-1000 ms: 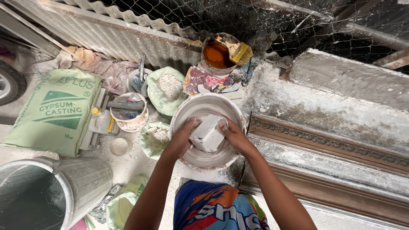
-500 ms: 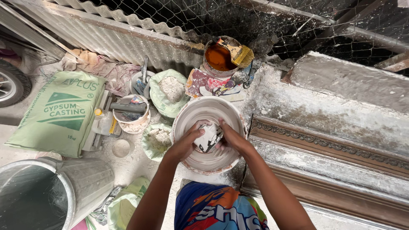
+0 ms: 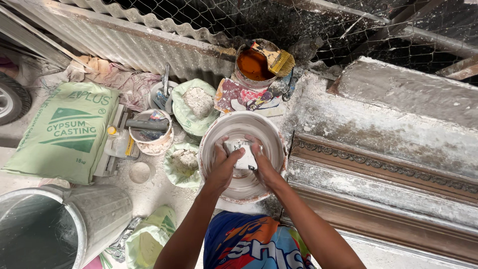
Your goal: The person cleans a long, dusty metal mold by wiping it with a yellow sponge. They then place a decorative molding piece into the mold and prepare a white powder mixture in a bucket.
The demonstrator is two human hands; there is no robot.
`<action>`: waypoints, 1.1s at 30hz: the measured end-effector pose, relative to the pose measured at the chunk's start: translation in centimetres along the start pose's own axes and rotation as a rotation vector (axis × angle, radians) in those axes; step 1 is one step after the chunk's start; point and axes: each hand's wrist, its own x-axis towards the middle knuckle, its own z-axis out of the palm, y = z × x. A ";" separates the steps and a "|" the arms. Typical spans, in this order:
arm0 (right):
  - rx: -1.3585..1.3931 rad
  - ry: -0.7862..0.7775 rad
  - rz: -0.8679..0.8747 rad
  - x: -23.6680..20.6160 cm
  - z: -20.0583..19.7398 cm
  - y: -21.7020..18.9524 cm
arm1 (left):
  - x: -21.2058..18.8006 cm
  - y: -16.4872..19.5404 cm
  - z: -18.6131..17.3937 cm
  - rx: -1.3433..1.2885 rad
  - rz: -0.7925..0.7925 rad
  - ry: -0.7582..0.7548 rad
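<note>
A round white basin [image 3: 269, 134], crusted with plaster, sits on the dusty floor in front of me. Inside it, both hands press on a small pale block [image 3: 245, 154] smeared with white. My left hand [image 3: 222, 165] wraps the block from the left, fingers curled over it. My right hand [image 3: 260, 162] grips its right side. The underside of the block is hidden by my fingers.
A long ornate moulding form [image 3: 378, 169] lies at the right. Behind the basin stand a tin of orange liquid [image 3: 253, 65] with a brush [image 3: 276, 59], bags of white powder [image 3: 196, 102], a small tool tub [image 3: 149, 132], a green sack [image 3: 67, 129] and a grey bucket [image 3: 59, 224].
The pale block lay flat between my hands a second ago; both hands have since closed tighter around it and turned it in the basin.
</note>
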 end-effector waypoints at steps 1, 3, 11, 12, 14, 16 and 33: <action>-0.013 0.103 0.071 0.1 0.1 0.3 | 0.1 -0.2 0.0 -0.011 0.010 0.025; -0.040 0.304 0.218 0.5 0.2 1.0 | 0.4 -0.4 0.0 0.017 0.000 0.073; 0.454 0.024 0.259 2.2 -1.6 0.7 | -1.1 1.5 1.0 1.218 0.495 0.035; 0.600 -0.121 0.243 2.1 -1.7 0.2 | -1.4 1.8 1.3 1.371 0.631 0.064; 0.413 -0.002 0.346 1.6 -1.6 -0.6 | -1.6 2.5 2.0 1.533 0.697 0.114; 0.285 0.034 0.445 1.1 -1.1 -1.2 | -1.6 3.2 2.4 1.557 0.554 0.157; -1.206 -0.016 -0.004 -0.4 -1.3 -4.5 | 0.7 9.5 2.3 1.345 0.527 -0.319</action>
